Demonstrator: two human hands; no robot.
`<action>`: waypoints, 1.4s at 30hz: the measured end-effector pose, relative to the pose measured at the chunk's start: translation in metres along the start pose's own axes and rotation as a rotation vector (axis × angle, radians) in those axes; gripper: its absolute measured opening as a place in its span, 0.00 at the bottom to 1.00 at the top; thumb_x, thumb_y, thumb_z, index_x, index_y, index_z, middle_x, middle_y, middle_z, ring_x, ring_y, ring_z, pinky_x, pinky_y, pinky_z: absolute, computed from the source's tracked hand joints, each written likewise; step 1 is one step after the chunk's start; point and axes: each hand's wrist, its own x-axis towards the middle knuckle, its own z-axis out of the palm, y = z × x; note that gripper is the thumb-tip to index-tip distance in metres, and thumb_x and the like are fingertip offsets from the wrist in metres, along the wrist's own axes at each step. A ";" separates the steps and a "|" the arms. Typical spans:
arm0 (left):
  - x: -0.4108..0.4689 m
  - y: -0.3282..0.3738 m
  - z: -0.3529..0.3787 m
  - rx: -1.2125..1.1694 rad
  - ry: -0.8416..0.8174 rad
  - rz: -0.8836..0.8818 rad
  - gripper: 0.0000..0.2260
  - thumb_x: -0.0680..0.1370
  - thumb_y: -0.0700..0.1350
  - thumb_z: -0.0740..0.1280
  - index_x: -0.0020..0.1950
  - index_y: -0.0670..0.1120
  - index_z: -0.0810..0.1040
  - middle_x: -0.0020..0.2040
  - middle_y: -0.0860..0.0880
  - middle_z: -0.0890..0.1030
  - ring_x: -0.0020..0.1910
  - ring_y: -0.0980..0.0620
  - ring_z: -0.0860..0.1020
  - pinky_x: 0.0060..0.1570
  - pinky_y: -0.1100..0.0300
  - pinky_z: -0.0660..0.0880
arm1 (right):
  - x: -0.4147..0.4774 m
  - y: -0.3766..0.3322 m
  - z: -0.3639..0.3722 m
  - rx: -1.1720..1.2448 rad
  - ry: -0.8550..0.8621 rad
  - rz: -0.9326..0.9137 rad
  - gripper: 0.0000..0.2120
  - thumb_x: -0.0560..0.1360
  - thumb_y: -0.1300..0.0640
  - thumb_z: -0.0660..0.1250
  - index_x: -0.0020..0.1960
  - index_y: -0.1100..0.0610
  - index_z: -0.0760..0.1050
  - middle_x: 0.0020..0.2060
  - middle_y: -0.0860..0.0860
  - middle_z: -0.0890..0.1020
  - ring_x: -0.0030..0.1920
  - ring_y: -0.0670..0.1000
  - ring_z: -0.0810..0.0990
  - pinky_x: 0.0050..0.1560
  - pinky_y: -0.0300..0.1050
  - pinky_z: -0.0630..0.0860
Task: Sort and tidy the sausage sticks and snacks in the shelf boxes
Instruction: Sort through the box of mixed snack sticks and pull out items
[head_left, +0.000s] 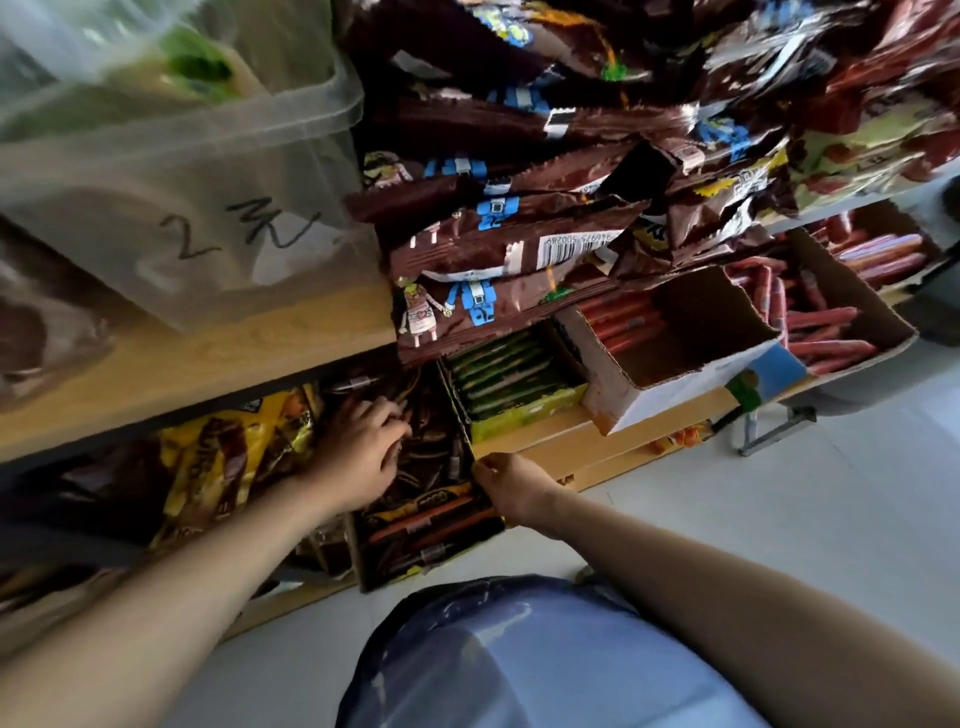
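Note:
A low cardboard box on the bottom shelf holds dark brown and orange sausage sticks. My left hand reaches into the back of this box, fingers curled among the dark sticks; whether it grips one I cannot tell. My right hand pinches the box's right wall at its top edge. To the right stand a green box of flat green snack packs, a white box of red sausage sticks, and further boxes of red sausages.
Brown snack bags are piled on the shelf above and overhang the boxes. A clear plastic bin marked in black pen sits upper left. Yellow snack bags lie left of the box. A pale tiled floor lies to the right.

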 end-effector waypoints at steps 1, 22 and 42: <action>-0.002 0.002 -0.001 -0.010 0.011 -0.026 0.15 0.73 0.41 0.70 0.59 0.46 0.80 0.63 0.45 0.75 0.61 0.41 0.73 0.63 0.46 0.70 | -0.001 -0.003 0.002 -0.018 -0.019 0.005 0.19 0.83 0.46 0.57 0.60 0.60 0.76 0.52 0.61 0.82 0.44 0.57 0.78 0.45 0.54 0.79; -0.023 0.058 -0.025 -0.130 -0.650 -0.029 0.34 0.75 0.54 0.71 0.77 0.49 0.61 0.68 0.49 0.65 0.65 0.49 0.70 0.59 0.60 0.70 | -0.010 0.002 0.007 -0.030 -0.025 0.077 0.15 0.80 0.62 0.61 0.67 0.61 0.72 0.52 0.56 0.79 0.38 0.56 0.85 0.37 0.49 0.85; -0.018 0.053 -0.008 -0.470 -0.602 -0.392 0.34 0.69 0.48 0.78 0.72 0.45 0.70 0.67 0.48 0.74 0.60 0.50 0.75 0.57 0.60 0.74 | -0.004 -0.006 -0.007 0.179 0.096 0.012 0.16 0.67 0.66 0.76 0.53 0.59 0.77 0.36 0.52 0.79 0.35 0.50 0.75 0.31 0.41 0.70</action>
